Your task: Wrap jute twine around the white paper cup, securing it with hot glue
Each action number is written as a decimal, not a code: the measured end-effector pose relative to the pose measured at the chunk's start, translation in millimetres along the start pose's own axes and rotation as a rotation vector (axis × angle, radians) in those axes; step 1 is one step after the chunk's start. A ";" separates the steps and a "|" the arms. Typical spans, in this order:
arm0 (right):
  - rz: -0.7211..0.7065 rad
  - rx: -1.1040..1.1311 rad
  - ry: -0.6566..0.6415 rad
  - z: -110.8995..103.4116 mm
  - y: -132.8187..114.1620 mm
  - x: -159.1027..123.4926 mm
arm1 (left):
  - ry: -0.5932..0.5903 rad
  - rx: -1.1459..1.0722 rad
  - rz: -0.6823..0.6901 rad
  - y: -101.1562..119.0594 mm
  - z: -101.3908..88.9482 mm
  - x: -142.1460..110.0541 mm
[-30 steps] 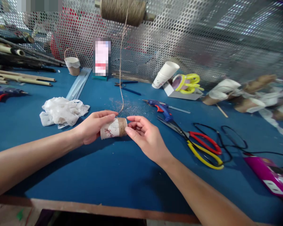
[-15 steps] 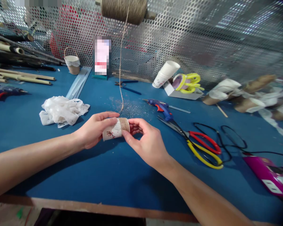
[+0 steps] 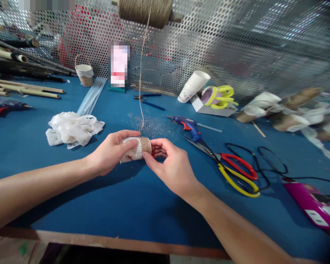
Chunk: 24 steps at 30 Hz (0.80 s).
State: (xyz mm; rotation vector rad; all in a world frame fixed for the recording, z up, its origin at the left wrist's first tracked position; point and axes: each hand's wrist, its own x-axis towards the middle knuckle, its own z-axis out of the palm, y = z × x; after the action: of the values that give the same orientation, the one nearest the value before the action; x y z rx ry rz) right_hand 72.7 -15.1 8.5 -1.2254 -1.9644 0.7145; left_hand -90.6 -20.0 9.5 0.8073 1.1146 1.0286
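Observation:
Between my two hands a small paper cup [image 3: 138, 153] lies on its side above the blue table, with brown twine wound round its right end and a printed pattern on the rest. My left hand [image 3: 111, 151] is closed round the patterned left part, thumb on top. My right hand [image 3: 172, 165] grips the twine-wrapped end, with the thumb in front and the fingers curled behind it. A strand of twine [image 3: 140, 80] runs from the spool [image 3: 144, 13] overhead down to the cup by my left fingertips.
A crumpled heap of white lace ribbon [image 3: 73, 128] lies left. On the right are a blue glue gun [image 3: 191, 128], scissors [image 3: 233, 168] with red and yellow handles, and a magenta power strip [image 3: 310, 205]. Pliers [image 3: 151, 101], stacked paper cups [image 3: 194, 87] and a small basket [image 3: 85, 75] stand behind.
The cup has turned slightly about its long axis, and its printed pattern sits a little differently under my left thumb. Both hands keep their hold nearly in place.

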 end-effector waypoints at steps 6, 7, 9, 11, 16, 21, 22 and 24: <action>0.001 -0.009 0.016 0.5 0.5 -0.6 | -0.002 0.009 0.003 -0.2 0.3 0.2; -0.001 -0.006 0.017 0.6 0.6 -0.7 | -0.001 0.012 0.002 -0.3 0.7 0.3; -0.003 -0.003 0.016 0.9 0.8 -0.6 | 0.003 0.008 -0.002 -0.3 1.9 0.1; -0.002 -0.006 0.015 0.8 1.1 -0.2 | 0.013 -0.007 -0.013 0.3 3.4 -0.5; -0.010 0.047 -0.025 -2.5 2.6 0.8 | 0.028 -0.069 -0.060 6.1 3.1 0.2; -0.111 0.028 -0.021 -6.3 5.4 0.3 | 0.018 -0.214 -0.165 12.0 -1.7 5.8; -0.144 -0.010 -0.005 -6.1 6.1 0.1 | 0.009 -0.235 -0.169 12.3 -2.1 6.6; -0.215 -0.086 0.026 -5.0 7.3 -0.4 | -0.010 -0.244 -0.168 12.5 -2.2 7.3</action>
State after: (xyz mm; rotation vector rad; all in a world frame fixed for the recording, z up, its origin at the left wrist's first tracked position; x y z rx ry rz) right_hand 80.6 -12.2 5.9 -1.0463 -2.0842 0.5077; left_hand -95.0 -8.9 18.0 0.5146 1.0074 0.9943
